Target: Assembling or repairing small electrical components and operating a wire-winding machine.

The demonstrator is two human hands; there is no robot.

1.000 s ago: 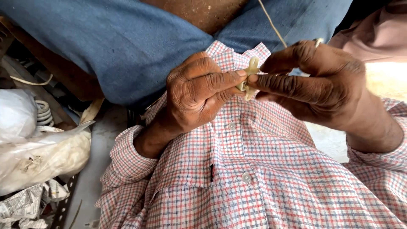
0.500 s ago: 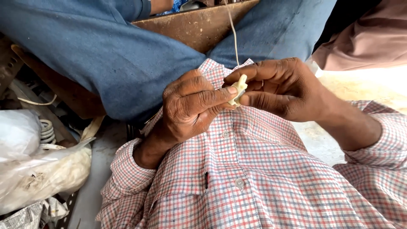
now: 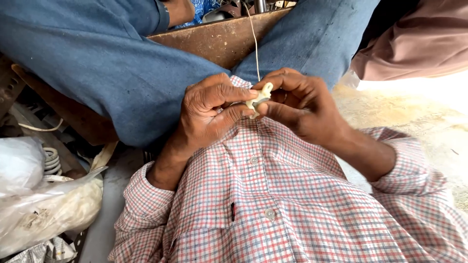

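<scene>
- I see my left hand (image 3: 207, 114) and my right hand (image 3: 302, 104) meeting above the front of my checked shirt (image 3: 273, 204), close to its button placket.
- Both hands pinch the same small cream piece (image 3: 258, 97). It looks like smooth plastic or a waxy material, with a rounded lobe on top and a narrow lower part.
- The left thumb and forefinger close on the lower side of the piece, and the other left fingers are curled in.
- The right fingertips clench its upper side, with the right fingers bent around it.
- A thin pale thread (image 3: 254, 44) runs up from the piece, straight and tight, over the rusty metal plate (image 3: 219, 41) at the top edge of the view.
- The plate is flat, brown and rough, and it lies between two legs in blue denim (image 3: 97, 63), a thick woven cloth.
- The shirt is soft cotton with red, blue and white squares and small round buttons.
- At the lower left corner lies a crumpled clear plastic bag (image 3: 44, 204) with whitish fibres inside, and beside it a coiled metal spring (image 3: 51, 160).
- At the right edge the ground (image 3: 414, 117) is sandy and bright.
</scene>
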